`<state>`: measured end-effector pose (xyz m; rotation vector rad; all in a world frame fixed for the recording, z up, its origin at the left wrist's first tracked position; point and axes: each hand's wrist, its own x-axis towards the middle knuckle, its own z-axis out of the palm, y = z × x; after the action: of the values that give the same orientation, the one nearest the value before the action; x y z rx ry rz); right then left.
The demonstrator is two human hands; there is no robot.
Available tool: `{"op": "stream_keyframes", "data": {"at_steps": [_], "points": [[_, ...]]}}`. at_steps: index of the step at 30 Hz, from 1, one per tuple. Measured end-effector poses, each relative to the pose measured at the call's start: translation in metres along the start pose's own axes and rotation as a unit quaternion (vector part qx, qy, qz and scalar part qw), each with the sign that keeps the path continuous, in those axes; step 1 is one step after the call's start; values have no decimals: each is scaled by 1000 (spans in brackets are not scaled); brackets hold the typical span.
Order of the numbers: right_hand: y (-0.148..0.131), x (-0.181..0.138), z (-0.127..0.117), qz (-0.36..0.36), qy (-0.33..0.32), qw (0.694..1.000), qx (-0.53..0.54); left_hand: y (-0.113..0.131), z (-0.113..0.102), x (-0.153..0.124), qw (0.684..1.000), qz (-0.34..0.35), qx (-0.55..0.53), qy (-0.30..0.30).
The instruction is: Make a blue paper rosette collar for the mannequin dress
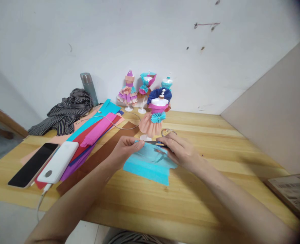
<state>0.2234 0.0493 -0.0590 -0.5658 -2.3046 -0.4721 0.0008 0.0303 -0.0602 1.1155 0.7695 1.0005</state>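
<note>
My left hand (127, 149) pinches the upper left edge of a sheet of turquoise crepe paper (147, 167), which hangs down in folds just above the wooden table. Dark-bladed scissors (155, 143) are gripped in my right hand (179, 149), their blades pointing left along the paper's top edge towards my left fingertips. How far the blades are apart cannot be made out. Just behind my hands stands a small white dress form (160, 101) with a navy pleated collar, a pink band, a turquoise rosette and a peach skirt.
Further dressed forms (128, 89) stand against the wall. On the left lie coloured paper strips (96, 123), a phone (34, 166), a white power bank (59, 161) with a cable, a striped cloth (65, 108) and a flask (88, 86). A cardboard box (292, 191) sits at the right.
</note>
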Motion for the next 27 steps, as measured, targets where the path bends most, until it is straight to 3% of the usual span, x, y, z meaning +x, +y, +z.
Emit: {"op": "stream_keyframes", "data": {"at_steps": [17,27], "points": [[-2,4,0,14,-3,999,31,-2,-1,0,1000,-4,-23,-12],[-2,3,3,6,3,999,32,-3,0,0,1000,-15,6,26]]}}
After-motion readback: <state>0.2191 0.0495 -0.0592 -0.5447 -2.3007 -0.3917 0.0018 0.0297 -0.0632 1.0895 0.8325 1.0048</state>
